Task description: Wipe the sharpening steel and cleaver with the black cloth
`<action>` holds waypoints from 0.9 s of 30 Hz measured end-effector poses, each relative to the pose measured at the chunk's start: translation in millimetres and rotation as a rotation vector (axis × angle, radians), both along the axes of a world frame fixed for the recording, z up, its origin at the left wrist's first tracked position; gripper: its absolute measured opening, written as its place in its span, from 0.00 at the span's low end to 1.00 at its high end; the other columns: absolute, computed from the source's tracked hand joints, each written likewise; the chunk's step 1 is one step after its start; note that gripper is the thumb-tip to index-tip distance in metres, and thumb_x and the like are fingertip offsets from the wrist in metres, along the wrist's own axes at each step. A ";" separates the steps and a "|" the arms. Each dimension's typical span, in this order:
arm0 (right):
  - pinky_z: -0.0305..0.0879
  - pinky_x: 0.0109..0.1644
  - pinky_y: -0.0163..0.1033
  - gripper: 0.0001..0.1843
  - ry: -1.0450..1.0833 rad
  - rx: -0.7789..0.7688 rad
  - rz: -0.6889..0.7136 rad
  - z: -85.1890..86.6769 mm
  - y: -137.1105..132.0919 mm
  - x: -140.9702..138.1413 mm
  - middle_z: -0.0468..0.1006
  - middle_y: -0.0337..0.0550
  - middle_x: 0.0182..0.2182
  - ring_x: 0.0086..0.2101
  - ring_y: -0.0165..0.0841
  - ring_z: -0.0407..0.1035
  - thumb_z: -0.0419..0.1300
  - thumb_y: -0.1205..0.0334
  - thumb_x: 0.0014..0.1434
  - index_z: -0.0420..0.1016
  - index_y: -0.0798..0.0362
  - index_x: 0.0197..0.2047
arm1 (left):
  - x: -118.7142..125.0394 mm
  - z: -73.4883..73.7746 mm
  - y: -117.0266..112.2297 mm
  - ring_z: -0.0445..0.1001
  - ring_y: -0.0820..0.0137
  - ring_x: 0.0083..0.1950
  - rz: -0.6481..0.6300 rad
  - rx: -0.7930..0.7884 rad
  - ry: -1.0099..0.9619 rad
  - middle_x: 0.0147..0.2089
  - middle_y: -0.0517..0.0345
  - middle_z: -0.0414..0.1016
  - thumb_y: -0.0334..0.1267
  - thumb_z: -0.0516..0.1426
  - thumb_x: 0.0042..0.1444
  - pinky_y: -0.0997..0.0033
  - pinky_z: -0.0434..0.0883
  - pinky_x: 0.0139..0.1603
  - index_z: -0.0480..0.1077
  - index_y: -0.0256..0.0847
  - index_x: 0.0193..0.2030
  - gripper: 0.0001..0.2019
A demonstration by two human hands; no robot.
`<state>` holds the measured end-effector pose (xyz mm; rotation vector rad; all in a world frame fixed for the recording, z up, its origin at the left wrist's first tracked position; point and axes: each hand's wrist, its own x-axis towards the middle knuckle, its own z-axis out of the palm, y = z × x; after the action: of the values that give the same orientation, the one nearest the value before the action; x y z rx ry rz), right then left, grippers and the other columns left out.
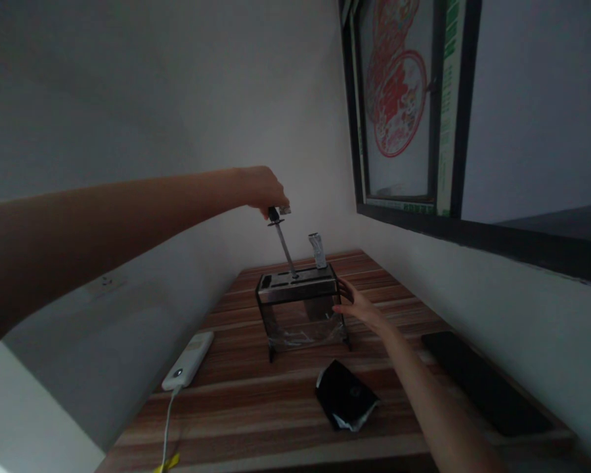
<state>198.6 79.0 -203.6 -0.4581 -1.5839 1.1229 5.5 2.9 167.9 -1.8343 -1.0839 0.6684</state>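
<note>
A small box [303, 284] with a dark slotted top, clear walls and black legs stands upright on the wooden table. From its top a thin metal rod [286, 249] leans up to the left, ending in a black handle with a small disc below it. My left hand [266, 189] is closed around that handle; its fingertips are partly hidden. A crinkled silvery strip [318, 250] stands up at the top's right rear. Against the box's right side, my right hand [353, 302] steadies it, with the thumb in front and fingers toward the back.
A black packet [346, 396] lies in front of the box. At the table's left edge is a white power bank [188, 361] with a cable. A long dark flat slab [485, 381] lies along the right wall, beneath a dark-framed window [398, 98].
</note>
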 end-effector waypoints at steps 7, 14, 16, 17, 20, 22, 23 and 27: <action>0.52 0.67 0.54 0.47 0.001 0.014 -0.016 -2.8 0.8 -0.4 0.67 0.46 0.60 0.60 0.42 0.60 0.75 0.55 0.40 0.62 0.41 0.63 | -0.6 -28.0 15.2 0.74 0.65 0.40 -0.212 -0.046 0.064 0.32 0.58 0.80 0.37 0.66 0.49 0.68 0.61 0.42 0.74 0.43 0.30 0.05; 0.51 0.67 0.54 0.48 0.000 0.013 -0.019 -3.7 0.1 -0.8 0.66 0.47 0.61 0.61 0.42 0.60 0.75 0.55 0.40 0.61 0.42 0.63 | -0.6 -61.8 20.8 0.75 0.68 0.37 -0.289 -0.096 0.124 0.32 0.57 0.81 0.36 0.65 0.51 0.70 0.61 0.40 0.75 0.43 0.28 0.04; 0.52 0.67 0.54 0.48 -0.002 0.014 -0.018 -4.2 0.8 -0.8 0.66 0.47 0.61 0.61 0.42 0.60 0.75 0.54 0.40 0.61 0.42 0.63 | -2.2 -70.7 22.0 0.75 0.68 0.38 -0.310 -0.109 0.123 0.33 0.57 0.81 0.34 0.64 0.52 0.70 0.60 0.40 0.74 0.43 0.28 0.04; 0.52 0.66 0.54 0.48 -0.001 0.016 -0.018 -4.6 1.4 -0.8 0.66 0.47 0.61 0.61 0.42 0.60 0.75 0.54 0.40 0.61 0.42 0.63 | -3.1 -75.2 22.8 0.75 0.69 0.38 -0.320 -0.118 0.122 0.33 0.57 0.81 0.33 0.64 0.52 0.71 0.60 0.40 0.74 0.43 0.28 0.04; 0.52 0.67 0.54 0.48 0.005 0.020 -0.028 -6.2 3.8 -0.7 0.67 0.47 0.61 0.60 0.42 0.61 0.75 0.55 0.39 0.62 0.42 0.63 | -5.7 -88.6 25.9 0.75 0.69 0.39 -0.351 -0.145 0.119 0.33 0.56 0.81 0.32 0.62 0.54 0.71 0.60 0.39 0.74 0.43 0.28 0.05; 0.51 0.67 0.54 0.47 0.004 0.018 -0.037 -7.0 5.2 -0.6 0.68 0.46 0.60 0.60 0.42 0.61 0.75 0.55 0.40 0.62 0.42 0.62 | -7.0 -96.4 28.3 0.76 0.68 0.39 -0.369 -0.159 0.116 0.33 0.55 0.81 0.31 0.62 0.55 0.70 0.60 0.39 0.74 0.43 0.28 0.05; 0.51 0.67 0.54 0.47 0.001 0.018 -0.041 -7.0 5.5 -0.5 0.68 0.47 0.60 0.60 0.42 0.61 0.75 0.55 0.40 0.62 0.42 0.62 | -7.4 -99.8 29.5 0.76 0.68 0.39 -0.375 -0.164 0.115 0.33 0.55 0.81 0.31 0.62 0.55 0.70 0.60 0.39 0.74 0.43 0.29 0.05; 0.51 0.67 0.53 0.46 -0.011 0.025 -0.039 -4.6 3.9 0.5 0.66 0.48 0.61 0.60 0.42 0.60 0.74 0.54 0.41 0.62 0.43 0.62 | -8.6 -110.5 33.1 0.77 0.68 0.38 -0.392 -0.173 0.109 0.33 0.55 0.81 0.31 0.62 0.54 0.70 0.60 0.38 0.75 0.43 0.28 0.05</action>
<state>199.1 82.9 -208.2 -0.4777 -1.5905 1.0718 -3.1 36.0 57.4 -2.0563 -0.5841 0.6314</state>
